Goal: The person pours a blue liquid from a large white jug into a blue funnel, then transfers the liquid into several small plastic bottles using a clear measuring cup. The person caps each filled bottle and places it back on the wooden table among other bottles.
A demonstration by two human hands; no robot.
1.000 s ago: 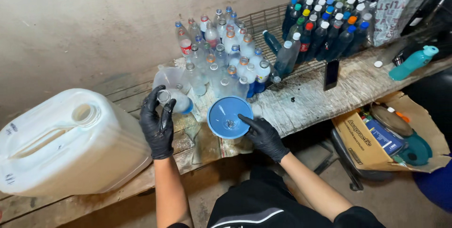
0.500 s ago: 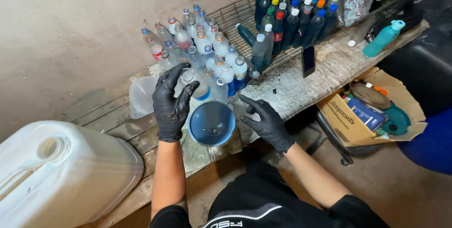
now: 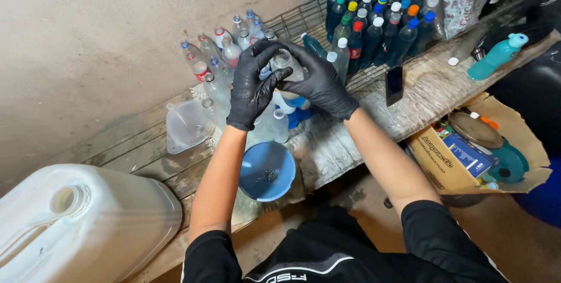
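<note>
Head camera view: both black-gloved hands meet over the wooden bench's middle, near its back edge. Left hand (image 3: 251, 87) wraps a clear plastic bottle (image 3: 286, 64); right hand (image 3: 318, 81) has fingers curled tight over its top. A steady grip below while the upper hand works the neck seems wise. Bottle cap is hidden by fingers. Blue funnel (image 3: 267, 171) sits at the front edge.
</note>
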